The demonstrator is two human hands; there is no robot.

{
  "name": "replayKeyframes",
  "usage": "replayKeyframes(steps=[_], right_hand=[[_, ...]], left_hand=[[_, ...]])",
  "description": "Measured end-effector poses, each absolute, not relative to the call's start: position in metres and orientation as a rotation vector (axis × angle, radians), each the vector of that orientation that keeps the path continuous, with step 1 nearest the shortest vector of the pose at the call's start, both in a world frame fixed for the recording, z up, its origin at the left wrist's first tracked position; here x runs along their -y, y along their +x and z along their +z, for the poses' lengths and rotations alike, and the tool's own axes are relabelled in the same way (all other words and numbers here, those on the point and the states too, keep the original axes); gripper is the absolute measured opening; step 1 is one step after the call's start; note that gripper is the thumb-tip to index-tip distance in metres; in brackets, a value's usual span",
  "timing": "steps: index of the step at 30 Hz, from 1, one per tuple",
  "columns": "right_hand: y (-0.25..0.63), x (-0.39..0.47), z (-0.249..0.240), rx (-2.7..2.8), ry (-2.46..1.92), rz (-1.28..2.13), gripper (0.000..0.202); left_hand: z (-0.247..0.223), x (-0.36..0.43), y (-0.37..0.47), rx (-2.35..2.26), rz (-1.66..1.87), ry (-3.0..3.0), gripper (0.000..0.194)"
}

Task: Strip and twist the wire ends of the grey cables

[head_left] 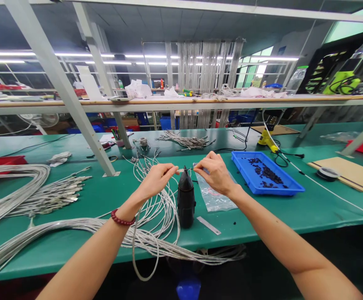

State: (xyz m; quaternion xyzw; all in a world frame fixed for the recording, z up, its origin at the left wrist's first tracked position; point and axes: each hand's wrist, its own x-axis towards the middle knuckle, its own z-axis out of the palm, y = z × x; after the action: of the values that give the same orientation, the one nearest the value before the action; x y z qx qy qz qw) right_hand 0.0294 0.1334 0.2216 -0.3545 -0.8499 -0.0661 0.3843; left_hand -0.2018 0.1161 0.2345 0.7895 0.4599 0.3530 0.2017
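Over the green table my left hand (158,179) pinches the end of a thin light cable, left of the tip of an upright black tool (186,200). My right hand (214,173) is closed on a thin dark piece at the tip's right side. The two hands are a short gap apart, level with the pointed top of the tool. Loops of white-grey cable (165,208) lie behind and below my left hand. A clear plastic bag (217,196) lies under my right hand, and a small metal strip (209,225) rests near the table's front edge.
A blue tray (240,168) with small black pieces stands at the right. Beyond it are a yellow heat gun (267,139), a tape roll (328,173) and a board (350,173). Cable bundles (56,193) cover the left side. A shelf rail (169,107) crosses above the table.
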Motion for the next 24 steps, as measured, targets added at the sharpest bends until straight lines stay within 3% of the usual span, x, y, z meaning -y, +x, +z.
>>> replayKeyframes(steps=[24], right_hand=[[0.0273, -0.135, 0.2184, 2.122, -0.857, -0.245, 0.007]], left_hand=[[0.2351, -0.1118, -0.203, -1.274, 1.055, 2.23, 0.019]])
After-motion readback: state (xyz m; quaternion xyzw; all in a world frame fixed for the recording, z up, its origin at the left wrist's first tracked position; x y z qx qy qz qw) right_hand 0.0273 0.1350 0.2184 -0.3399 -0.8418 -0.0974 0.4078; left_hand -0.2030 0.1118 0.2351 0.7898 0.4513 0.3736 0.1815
